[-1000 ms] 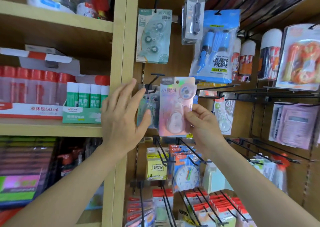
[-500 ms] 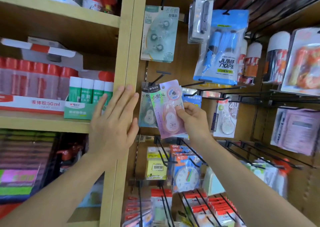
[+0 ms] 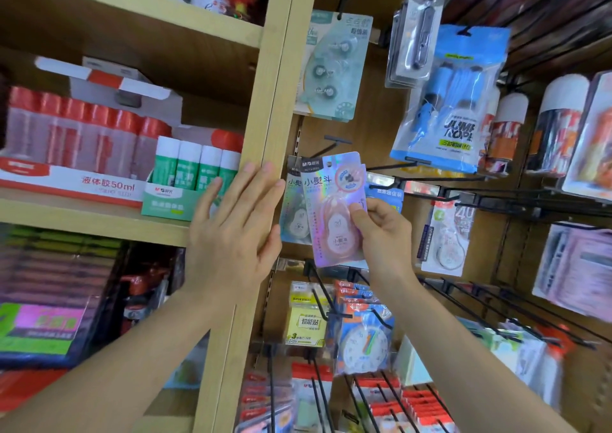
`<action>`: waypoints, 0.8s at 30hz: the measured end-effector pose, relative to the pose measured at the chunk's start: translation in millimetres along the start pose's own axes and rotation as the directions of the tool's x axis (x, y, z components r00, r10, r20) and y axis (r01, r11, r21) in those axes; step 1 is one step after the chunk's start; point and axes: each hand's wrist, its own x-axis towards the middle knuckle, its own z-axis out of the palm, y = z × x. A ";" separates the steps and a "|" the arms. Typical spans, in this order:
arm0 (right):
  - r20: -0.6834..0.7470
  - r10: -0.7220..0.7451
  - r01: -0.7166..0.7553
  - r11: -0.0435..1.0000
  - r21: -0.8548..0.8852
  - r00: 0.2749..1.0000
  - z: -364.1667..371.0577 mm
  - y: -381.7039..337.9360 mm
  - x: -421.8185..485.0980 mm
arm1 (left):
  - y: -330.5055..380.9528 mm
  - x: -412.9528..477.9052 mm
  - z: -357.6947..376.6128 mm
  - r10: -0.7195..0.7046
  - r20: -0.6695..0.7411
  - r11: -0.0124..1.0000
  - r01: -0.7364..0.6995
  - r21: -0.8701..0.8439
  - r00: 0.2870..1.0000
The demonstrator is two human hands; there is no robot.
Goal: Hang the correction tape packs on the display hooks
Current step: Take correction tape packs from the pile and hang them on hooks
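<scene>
A pink, holographic-edged card pack of correction tape [image 3: 334, 207] is pinched at its right edge by the fingers [image 3: 359, 210] of the right hand [image 3: 381, 230], thumb on the front face. It is held upright against the wooden back panel, just in front of a paler pack of the same kind [image 3: 294, 210] that is already hung. The grip low on the edge appears chosen so that the punched hole at the top is left free for the black wire display hook [image 3: 331, 146]; whether the hole has been threaded cannot be told.

The left hand [image 3: 235, 234] is laid flat, fingers spread wide and holding nothing, against the pale wooden upright post [image 3: 275, 108], probably as a brace while the other arm reaches.

No work surface is in view; a shop display is seen instead. To the left, wooden shelves are stocked with a box of green-and-white glue sticks [image 3: 195, 174] and red-capped liquid glue bottles [image 3: 76, 128]. To the right, rows of hooks carry a blue jump-rope bag [image 3: 453, 101] and a mint-green tape card [image 3: 331, 65], while a card with a toy clock face [image 3: 364, 343] is hung below.
</scene>
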 end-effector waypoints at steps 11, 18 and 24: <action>-0.038 0.013 -0.011 0.999 0.043 0.999 8.3 2.2 -4.3 | 0.5 -0.6 0.0 -0.016 -0.012 1.000 0.016 -0.019 1.000; 0.015 0.136 -0.134 0.989 -0.065 0.991 7.0 9.0 10.3 | 1.0 -1.3 0.6 -0.022 -0.017 0.999 0.021 -0.038 1.000; 0.004 0.144 -0.140 0.972 -0.188 0.990 16.4 19.1 34.0 | 0.9 -2.0 0.7 -0.024 -0.011 0.999 0.024 -0.034 1.000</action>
